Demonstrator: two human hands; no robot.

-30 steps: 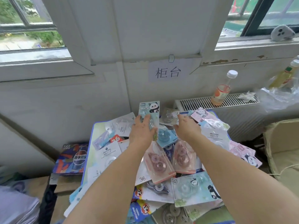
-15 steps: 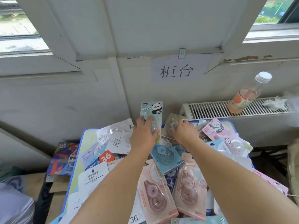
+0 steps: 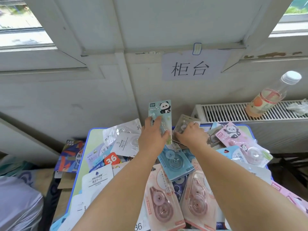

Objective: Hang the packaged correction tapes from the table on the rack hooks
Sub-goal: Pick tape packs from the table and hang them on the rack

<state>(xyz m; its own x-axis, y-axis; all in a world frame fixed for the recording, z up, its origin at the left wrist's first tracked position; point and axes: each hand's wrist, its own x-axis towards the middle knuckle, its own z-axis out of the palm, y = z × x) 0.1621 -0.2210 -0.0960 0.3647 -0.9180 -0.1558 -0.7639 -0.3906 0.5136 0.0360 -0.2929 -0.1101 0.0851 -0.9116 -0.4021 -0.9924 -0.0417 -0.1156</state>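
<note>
Below the window wall, packaged tapes litter the tabletop (image 3: 86, 147); my left hand (image 3: 152, 137) pinches the light, stiff panda pack (image 3: 160, 110) mid-card, my right hand (image 3: 190, 135) curls round a grey pack (image 3: 185, 121) at the far edge.

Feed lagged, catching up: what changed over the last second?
The right hand reached forward over the pile and took hold of a grey pack near the table's far edge. The left hand still holds the blue panda pack upright. The bottle stays on the radiator.
</note>
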